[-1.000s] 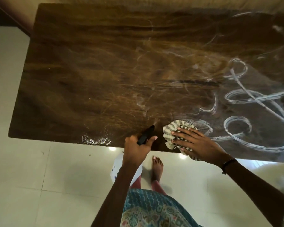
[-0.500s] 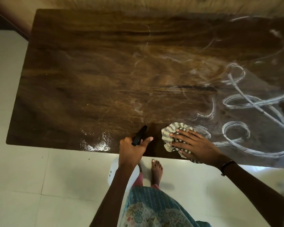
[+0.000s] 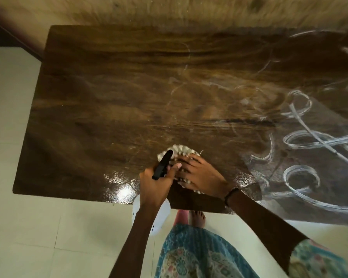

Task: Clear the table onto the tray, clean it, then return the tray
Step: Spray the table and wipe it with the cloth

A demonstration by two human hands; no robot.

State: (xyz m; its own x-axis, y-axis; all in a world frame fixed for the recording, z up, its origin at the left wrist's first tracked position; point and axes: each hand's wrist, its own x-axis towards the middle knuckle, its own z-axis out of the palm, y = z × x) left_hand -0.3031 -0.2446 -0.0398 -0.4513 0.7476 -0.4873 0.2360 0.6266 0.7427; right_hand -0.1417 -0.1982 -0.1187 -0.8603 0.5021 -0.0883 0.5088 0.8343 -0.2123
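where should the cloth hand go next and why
Probably sweep the right hand, pressing the striped cloth, rightward across the dark wooden table into the white swirled streaks, since those remain unwiped there. The left hand holds the white spray bottle with black nozzle.

One head-worn view — looking steeply down from close above the desk (image 3: 113, 109) near edge, wall beyond, floor (image 3: 28, 237) below

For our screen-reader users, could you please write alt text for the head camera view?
A person's right hand presses a striped cloth onto a dark wooden table, while the left hand grips a white spray bottle by its black nozzle. White swirled streaks cover the table's right side.
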